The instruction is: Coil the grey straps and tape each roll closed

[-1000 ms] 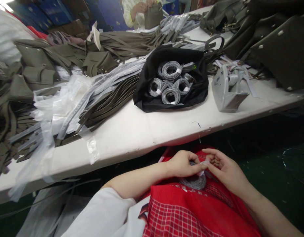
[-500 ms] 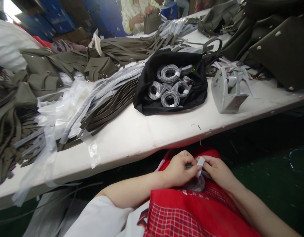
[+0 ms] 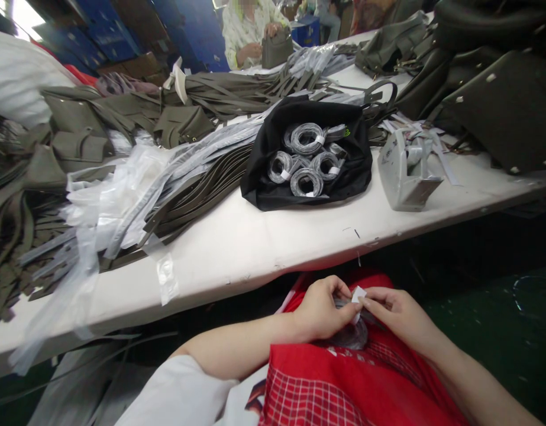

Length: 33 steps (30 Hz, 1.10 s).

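Observation:
Over my lap, my left hand (image 3: 321, 309) grips a plastic-wrapped strap coil (image 3: 351, 337), with thumb and fingers closed around its upper part. A small strip of white tape (image 3: 358, 294) lies across the coil's top, near my left thumb. My right hand (image 3: 399, 310) has thumb and forefinger pinched at the tape's right edge. The lower part of the coil hangs below my left hand, partly hidden by it. On the table ahead, a black cloth bag (image 3: 259, 177) holds several similar coils (image 3: 306, 182) banded with white tape.
A grey tape dispenser (image 3: 399, 177) stands on the white table (image 3: 237, 242), right of the bag. Olive straps (image 3: 197, 195) and clear plastic sleeves (image 3: 117, 183) cover the left side. Olive bags (image 3: 498, 112) pile up at right. Across the table, a person (image 3: 250, 35) handles an olive bag (image 3: 276, 50).
My right thumb has moved onto the white tape, and the tape lies lower against the coil. My left hand keeps its hold. The view has shifted slightly.

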{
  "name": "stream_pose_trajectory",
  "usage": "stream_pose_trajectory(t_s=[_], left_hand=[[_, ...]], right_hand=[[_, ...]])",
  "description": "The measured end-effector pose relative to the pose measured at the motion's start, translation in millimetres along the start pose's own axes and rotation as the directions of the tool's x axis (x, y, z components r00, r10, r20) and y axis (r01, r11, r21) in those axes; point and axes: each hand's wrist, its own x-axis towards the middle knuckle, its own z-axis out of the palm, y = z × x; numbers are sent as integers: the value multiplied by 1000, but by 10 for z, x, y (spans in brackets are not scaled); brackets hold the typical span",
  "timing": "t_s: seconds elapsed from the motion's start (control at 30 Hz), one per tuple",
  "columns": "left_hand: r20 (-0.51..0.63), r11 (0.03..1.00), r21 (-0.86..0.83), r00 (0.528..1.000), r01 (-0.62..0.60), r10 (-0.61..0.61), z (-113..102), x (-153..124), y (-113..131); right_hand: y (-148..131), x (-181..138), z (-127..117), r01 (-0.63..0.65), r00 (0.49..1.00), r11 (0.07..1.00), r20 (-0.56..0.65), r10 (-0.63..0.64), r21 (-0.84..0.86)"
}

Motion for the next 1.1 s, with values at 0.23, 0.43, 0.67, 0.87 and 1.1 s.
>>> stream_pose_trajectory(t_s=[0.23, 0.43, 0.67, 0.87, 1.1], left_hand=[[9, 999, 19, 1000, -28, 28, 27, -41, -57], [197, 991, 137, 980, 14, -41, -119, 9, -43], [487, 899, -261, 852, 352, -192, -363, 228, 99], [321, 885, -350, 927, 306, -194, -333, 414, 301], [267, 928, -287, 950, 238, -161, -241, 514, 267]], right_hand=[[33, 80, 16, -84, 993, 996, 84, 81, 37], [6, -28, 36, 155, 987, 900, 27, -158, -407], [-66, -118, -85, 451, 877, 596, 206, -434, -665], [-381, -70, -307, 482, 816, 384, 244, -524, -787], [-995, 519, -1400, 126, 482, 478, -367, -796, -869]])
